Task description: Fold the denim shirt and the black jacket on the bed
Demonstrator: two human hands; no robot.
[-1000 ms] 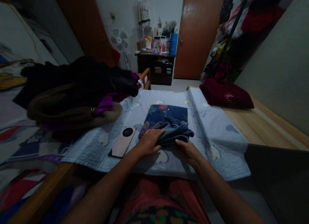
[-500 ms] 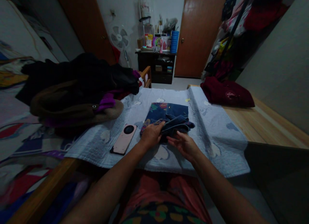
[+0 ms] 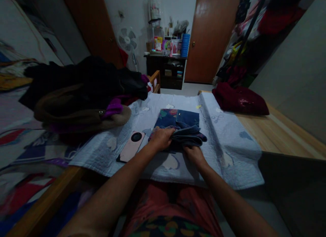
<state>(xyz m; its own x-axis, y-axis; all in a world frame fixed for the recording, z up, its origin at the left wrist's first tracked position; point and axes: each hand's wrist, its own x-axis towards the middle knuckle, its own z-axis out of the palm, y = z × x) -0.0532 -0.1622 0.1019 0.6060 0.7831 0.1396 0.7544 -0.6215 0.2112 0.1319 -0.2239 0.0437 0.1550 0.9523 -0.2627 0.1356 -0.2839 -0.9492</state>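
A folded blue denim garment [image 3: 187, 119] with a floral print and a small metal button lies on the quilted cloth [image 3: 165, 102]. Its near part is bunched up in layered folds. My left hand [image 3: 161, 137] is closed on the left side of those folds. At the near edge, my right hand [image 3: 194, 153] grips the denim from below, its fingertips hidden under the fabric. To the left of the garment a pink phone [image 3: 129, 148] lies with its round black camera facing up.
A heap of dark clothes [image 3: 86, 84] with a brown fleecy piece lies at the left. On the wooden surface [image 3: 257, 128] at the right rests a dark red folded garment [image 3: 240, 99]. A fan [image 3: 128, 41] and a dark cabinet [image 3: 165, 72] stand at the back.
My right hand has gone from open beside the denim to tucked under its near edge. The folds are lifted slightly; my left hand keeps its hold.
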